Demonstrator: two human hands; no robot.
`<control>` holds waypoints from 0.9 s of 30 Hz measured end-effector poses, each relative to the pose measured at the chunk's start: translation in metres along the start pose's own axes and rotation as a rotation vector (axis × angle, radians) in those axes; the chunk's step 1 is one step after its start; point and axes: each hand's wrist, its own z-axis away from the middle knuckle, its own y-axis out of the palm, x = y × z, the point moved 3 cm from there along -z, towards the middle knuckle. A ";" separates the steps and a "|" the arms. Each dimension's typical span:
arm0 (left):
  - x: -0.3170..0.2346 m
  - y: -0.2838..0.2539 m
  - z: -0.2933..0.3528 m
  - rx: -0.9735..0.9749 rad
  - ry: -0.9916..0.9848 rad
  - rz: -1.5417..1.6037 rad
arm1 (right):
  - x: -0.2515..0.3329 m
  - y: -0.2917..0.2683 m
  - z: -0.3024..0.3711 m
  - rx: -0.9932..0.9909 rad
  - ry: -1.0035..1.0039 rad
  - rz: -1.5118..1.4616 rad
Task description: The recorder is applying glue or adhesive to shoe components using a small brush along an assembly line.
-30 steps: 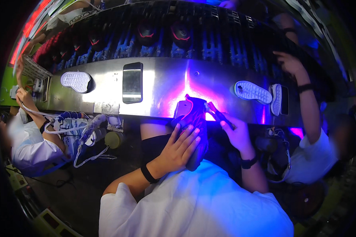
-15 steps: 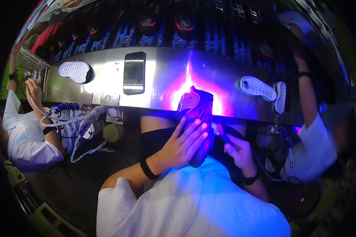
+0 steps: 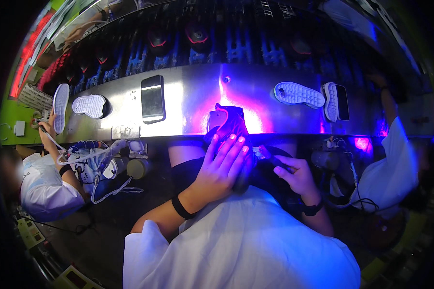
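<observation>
A dark shoe (image 3: pixel 234 119) with a glowing red collar line tilts up between my lap and the bench edge, lit pink and blue. My left hand (image 3: pixel 222 166) lies over its side and holds it, fingers long and close together; the thumb is hidden. Beside the shoe's right side, my right hand (image 3: pixel 296 174) is closed round the dark handle of a slim brush (image 3: pixel 270 155). The brush's pale tip points at the shoe's lower side; whether it touches cannot be made out.
On the metal bench (image 3: pixel 188 118) lie a phone (image 3: pixel 152 98), a white sole (image 3: pixel 89 106) and two more soles at right, the larger one (image 3: pixel 300 94) nearer me. Behind runs a dark rack (image 3: pixel 246 43) with shoes. Co-workers sit at both sides; the left one (image 3: pixel 53 185) holds a sole.
The bench and its things have shifted in view as my head moved. My left hand still holds the shoe, and the brush stays by its side. The left co-worker now holds up a sole.
</observation>
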 end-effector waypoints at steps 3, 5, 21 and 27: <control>-0.007 0.002 -0.008 -0.010 0.018 -0.068 | 0.004 -0.006 0.008 -0.036 -0.016 0.059; -0.013 0.003 -0.014 0.002 -0.009 -0.052 | 0.001 -0.008 0.011 -0.047 -0.032 0.061; -0.036 0.009 -0.059 -0.019 -0.146 -0.142 | -0.012 -0.005 0.046 -0.114 0.058 -0.222; -0.042 0.010 -0.083 0.082 -0.153 -0.212 | -0.015 -0.008 0.070 -0.231 0.044 -0.212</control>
